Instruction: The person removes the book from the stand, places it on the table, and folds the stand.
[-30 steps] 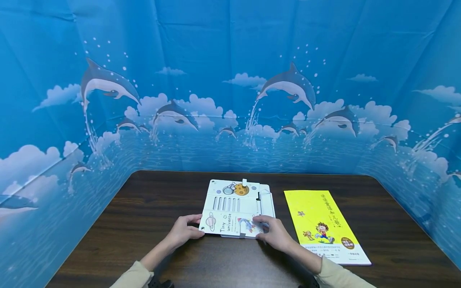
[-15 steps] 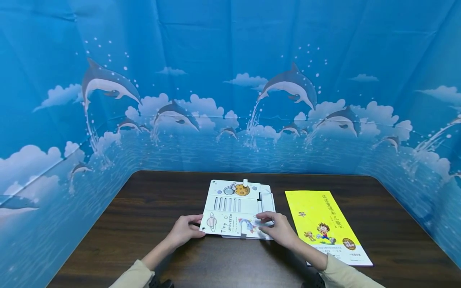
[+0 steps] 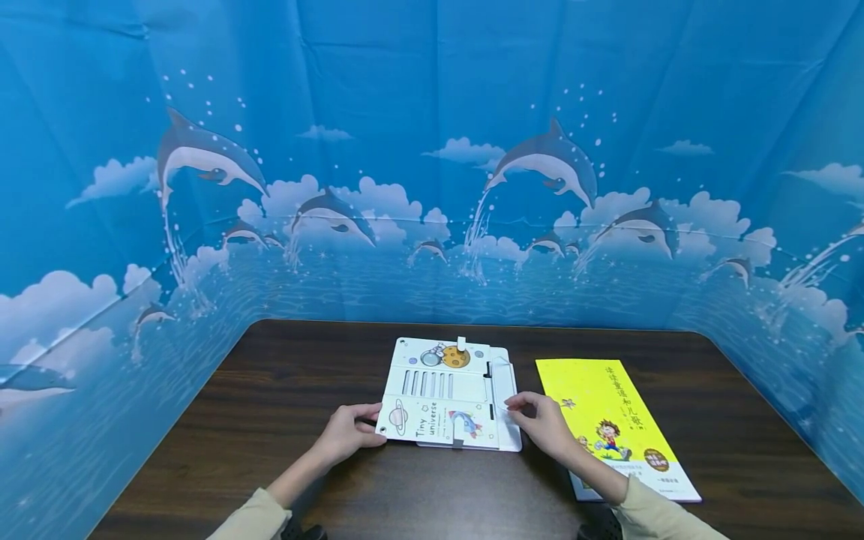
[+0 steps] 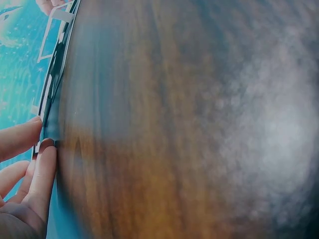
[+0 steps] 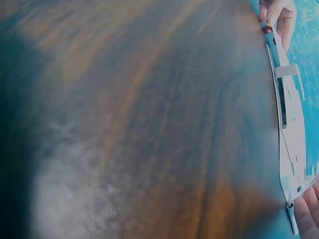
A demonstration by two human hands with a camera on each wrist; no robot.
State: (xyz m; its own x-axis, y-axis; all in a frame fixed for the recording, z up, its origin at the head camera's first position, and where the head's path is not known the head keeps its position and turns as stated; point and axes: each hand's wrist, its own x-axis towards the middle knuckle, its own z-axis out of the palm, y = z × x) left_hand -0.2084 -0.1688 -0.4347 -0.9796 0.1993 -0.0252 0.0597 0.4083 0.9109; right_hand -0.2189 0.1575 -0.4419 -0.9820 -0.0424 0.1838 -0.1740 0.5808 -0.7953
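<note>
A white book stand (image 3: 432, 386) printed with planets, a rocket and "Tiny universe" lies on the table in the head view. Its lower left corner is pinched between the thumb and fingers of my left hand (image 3: 347, 429); the left wrist view shows these fingers (image 4: 42, 174) on the stand's edge. My right hand (image 3: 547, 427) is over the stand's right side panel (image 3: 506, 439), loosely bent fingertips at its edge. In the right wrist view the fingers (image 5: 310, 206) are close to the stand's corner; whether they press on it is unclear.
A yellow book (image 3: 594, 397) with a cartoon child on its cover lies right of the stand, partly under the right forearm. The dark wood table (image 3: 290, 375) is bounded by a blue dolphin-print curtain (image 3: 405, 150) at the back and sides.
My right hand has left the rocket-printed panel and moved right to the side panel, uncovering the rocket picture and a black slot. My left hand keeps its hold on the corner.
</note>
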